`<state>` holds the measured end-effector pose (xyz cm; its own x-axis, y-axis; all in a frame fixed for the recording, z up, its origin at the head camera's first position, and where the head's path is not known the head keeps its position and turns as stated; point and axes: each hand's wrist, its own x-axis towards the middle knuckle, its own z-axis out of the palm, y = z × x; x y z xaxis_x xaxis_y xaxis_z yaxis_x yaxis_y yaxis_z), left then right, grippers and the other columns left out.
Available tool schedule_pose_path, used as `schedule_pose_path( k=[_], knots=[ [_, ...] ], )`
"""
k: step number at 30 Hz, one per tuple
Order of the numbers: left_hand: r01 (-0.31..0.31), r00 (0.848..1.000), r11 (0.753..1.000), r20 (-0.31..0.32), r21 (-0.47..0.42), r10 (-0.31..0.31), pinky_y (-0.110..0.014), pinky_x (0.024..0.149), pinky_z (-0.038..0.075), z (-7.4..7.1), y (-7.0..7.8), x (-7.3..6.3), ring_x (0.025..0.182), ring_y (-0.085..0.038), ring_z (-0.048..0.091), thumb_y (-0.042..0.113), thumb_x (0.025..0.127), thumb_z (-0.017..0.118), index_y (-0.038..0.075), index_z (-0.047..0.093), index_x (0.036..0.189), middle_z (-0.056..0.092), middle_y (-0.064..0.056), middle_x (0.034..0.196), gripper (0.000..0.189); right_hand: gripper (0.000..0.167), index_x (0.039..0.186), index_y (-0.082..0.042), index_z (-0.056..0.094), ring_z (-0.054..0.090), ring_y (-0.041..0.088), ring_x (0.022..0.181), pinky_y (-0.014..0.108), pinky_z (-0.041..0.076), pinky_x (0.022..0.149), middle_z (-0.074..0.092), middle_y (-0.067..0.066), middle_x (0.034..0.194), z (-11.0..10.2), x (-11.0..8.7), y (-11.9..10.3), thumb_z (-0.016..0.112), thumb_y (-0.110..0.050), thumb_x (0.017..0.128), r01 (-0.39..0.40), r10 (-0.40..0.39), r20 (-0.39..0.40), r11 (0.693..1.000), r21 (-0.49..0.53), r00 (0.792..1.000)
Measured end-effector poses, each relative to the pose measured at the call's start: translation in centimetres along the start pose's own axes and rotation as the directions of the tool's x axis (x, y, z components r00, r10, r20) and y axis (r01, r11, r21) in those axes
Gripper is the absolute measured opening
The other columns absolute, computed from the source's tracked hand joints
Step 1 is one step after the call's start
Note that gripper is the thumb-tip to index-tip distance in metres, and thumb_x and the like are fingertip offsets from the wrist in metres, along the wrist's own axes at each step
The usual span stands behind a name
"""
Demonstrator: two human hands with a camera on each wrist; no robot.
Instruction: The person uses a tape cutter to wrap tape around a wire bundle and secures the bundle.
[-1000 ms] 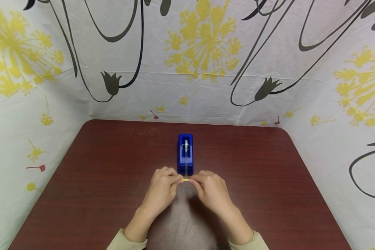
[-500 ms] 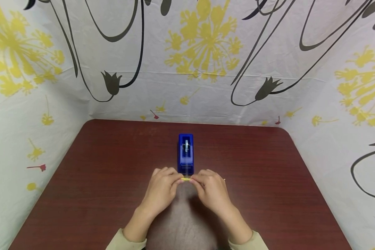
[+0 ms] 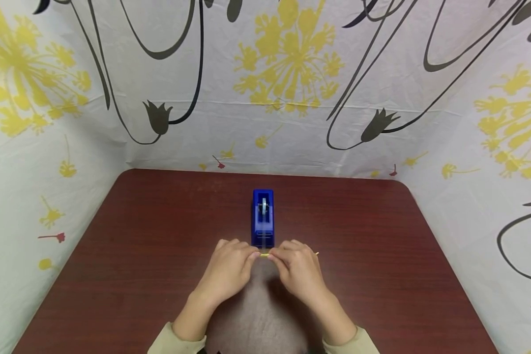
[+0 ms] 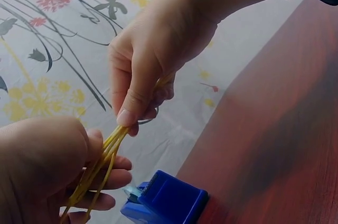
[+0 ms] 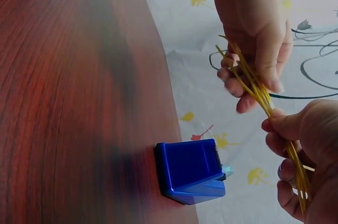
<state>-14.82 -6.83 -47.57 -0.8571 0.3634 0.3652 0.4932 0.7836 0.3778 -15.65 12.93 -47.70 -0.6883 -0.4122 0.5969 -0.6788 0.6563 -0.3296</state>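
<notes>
Between my two hands is a bundle of thin yellow strands, held crosswise just in front of a blue tape dispenser. My left hand pinches the bundle's left part between thumb and fingers. My right hand pinches it close by, and one strand end pokes out past its knuckles. In the left wrist view, loose strand ends run over the left palm. The right wrist view shows the strands passing along the right fingers. A clear strip of tape runs down the dispenser's front toward the bundle.
A dark red-brown wooden table lies under everything, with rounded far corners. White cloth printed with yellow and grey flowers hangs behind and along both sides. The dispenser stands directly beyond the hands.
A strand end has come into sight beyond the right hand. The left fingers and thumb have shifted slightly on the bundle; the tape dispenser stays in place.
</notes>
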Motion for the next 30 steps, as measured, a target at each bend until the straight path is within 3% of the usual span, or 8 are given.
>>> schedule_pose_path(
  k=[3,8,16,23,30],
  knots=[
    [0.015,1.0,0.999,-0.016,-0.04,-0.016,-0.034,0.077,0.043,-0.07,0.05,0.04,0.077,-0.013,0.058,0.019,0.098,0.066,0.014,0.077,0.088,0.069,0.007,0.081,0.016,0.004,0.081,-0.013,0.078,0.052,0.009,0.062,0.03,0.046,0.058,0.064,-0.007,0.07,-0.01,0.01,-0.03,0.082,-0.012,0.083,0.004,-0.004,-0.008,1.0,-0.007,1.0],
    [0.018,0.998,0.995,-0.051,-0.094,-0.022,-0.032,0.072,0.042,-0.04,0.16,0.1,0.077,-0.014,0.056,0.015,0.093,0.073,0.012,0.079,0.091,0.067,0.007,0.081,0.007,0.003,0.083,-0.012,0.079,0.054,0.009,0.063,0.032,0.048,0.059,0.065,-0.007,0.071,-0.05,0.05,0.03,0.08,-0.013,0.085,0.003,-0.003,-0.011,1.0,-0.005,1.0],
    [-0.012,0.992,0.99,-0.124,-0.143,-0.006,-0.033,0.07,0.044,0.37,0.0,0.15,0.075,-0.015,0.056,0.012,0.087,0.077,0.01,0.08,0.09,0.066,0.006,0.079,0.004,0.006,0.085,-0.012,0.08,0.054,0.008,0.063,0.032,0.047,0.059,0.066,-0.007,0.072,-0.11,0.03,0.04,0.077,-0.015,0.089,-0.003,0.003,0.005,1.0,-0.001,1.0],
    [-0.057,0.977,0.981,-0.211,-0.187,0.016,-0.034,0.071,0.045,0.72,-0.23,0.06,0.075,-0.015,0.057,0.007,0.083,0.081,0.009,0.08,0.088,0.067,0.005,0.079,0.005,0.004,0.085,-0.011,0.081,0.056,0.008,0.063,0.031,0.046,0.059,0.066,-0.007,0.073,-0.13,0.1,-0.03,0.083,-0.011,0.081,-0.021,0.021,0.005,1.0,-0.001,1.0],
    [-0.09,0.968,0.979,-0.246,-0.184,0.042,-0.033,0.072,0.044,0.83,-0.38,0.12,0.074,-0.014,0.056,0.005,0.082,0.082,0.01,0.08,0.086,0.066,0.005,0.078,0.007,0.008,0.085,-0.013,0.081,0.057,0.008,0.065,0.03,0.046,0.059,0.067,-0.007,0.074,-0.01,0.06,-0.05,0.085,-0.01,0.08,-0.033,0.033,-0.004,0.999,-0.004,0.999]
  ],
)
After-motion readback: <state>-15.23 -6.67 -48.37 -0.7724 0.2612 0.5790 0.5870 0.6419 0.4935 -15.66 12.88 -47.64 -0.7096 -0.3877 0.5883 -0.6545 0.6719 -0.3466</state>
